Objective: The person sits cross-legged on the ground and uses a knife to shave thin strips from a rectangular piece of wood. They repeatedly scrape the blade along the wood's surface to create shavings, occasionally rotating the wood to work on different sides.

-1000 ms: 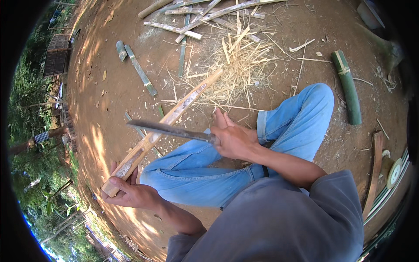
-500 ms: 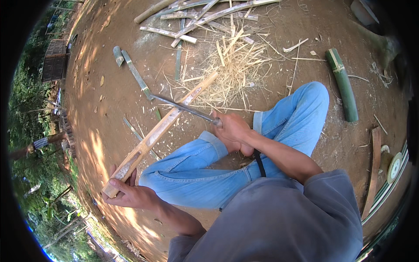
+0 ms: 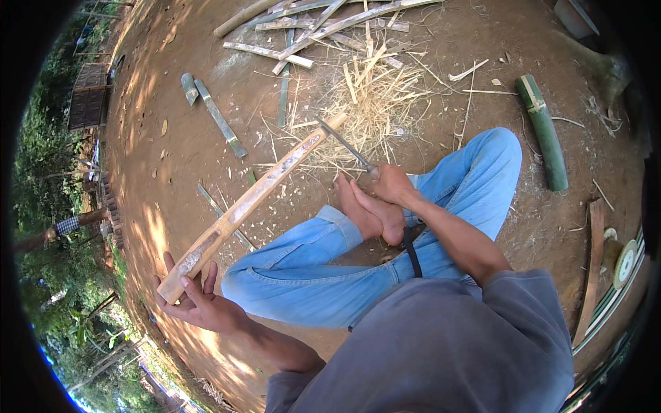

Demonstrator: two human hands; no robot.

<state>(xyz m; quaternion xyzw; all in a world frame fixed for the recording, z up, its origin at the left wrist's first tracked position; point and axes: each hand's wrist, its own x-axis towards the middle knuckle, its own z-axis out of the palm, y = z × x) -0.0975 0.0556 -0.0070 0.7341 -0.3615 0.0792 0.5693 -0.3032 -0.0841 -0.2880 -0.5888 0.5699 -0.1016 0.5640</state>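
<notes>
A long split bamboo piece (image 3: 258, 197), pale brown with a whitish inner face, slants from lower left to upper right. My left hand (image 3: 219, 314) supports its near end, thumb on top and fingers beneath, some of them spread. My right hand (image 3: 394, 186) is closed around the handle of a long, narrow knife (image 3: 349, 147). Its dark blade crosses the bamboo close to the far end; whether the edge bites in cannot be made out. Just beyond my bare feet (image 3: 368, 213), a heap of pale shavings (image 3: 379, 96) lies under the far end of the bamboo.
Several split bamboo strips (image 3: 323, 29) are piled at the top. A green bamboo tube (image 3: 544, 141) lies on the right, near a curved brown slat (image 3: 589, 275) and a round disc (image 3: 624, 264). On the left ground rest a green strip (image 3: 220, 120) and a short bamboo piece (image 3: 189, 89).
The knife has slid outward along the bamboo, from about mid-length to near its far end, my right hand moving up and right. My left fingers have loosened and spread a little.
</notes>
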